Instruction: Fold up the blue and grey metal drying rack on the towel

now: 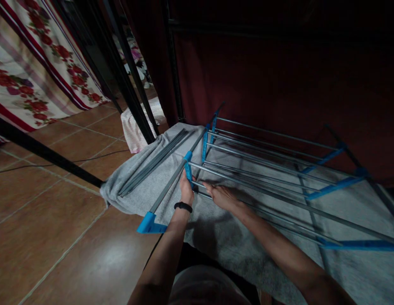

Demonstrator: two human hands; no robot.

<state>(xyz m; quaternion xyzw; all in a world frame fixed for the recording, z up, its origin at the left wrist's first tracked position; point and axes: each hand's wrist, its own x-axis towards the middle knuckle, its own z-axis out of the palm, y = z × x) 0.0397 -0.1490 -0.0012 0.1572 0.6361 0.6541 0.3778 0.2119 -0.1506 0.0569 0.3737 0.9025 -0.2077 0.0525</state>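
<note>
Blue bracket (pixel 188 170) — metal rod (pixel 198 184) runs right
Left hand (pixel 185 189) clasps the bracket; right hand (pixel 221 196), nearer the rod, curls its fingers — pinch unclear.

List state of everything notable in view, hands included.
left hand, gripping blue bracket
right hand, touching rack
rack, set over grey blanket
loose rods, lying together, apart from rack
grey blanket, spread, creased
wristband, worn on left wrist
floral curtain, hanging

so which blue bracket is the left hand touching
The blue bracket partway up the grey pole, reaching down into the left hand; the other blue brackets have no hand on them.
</note>
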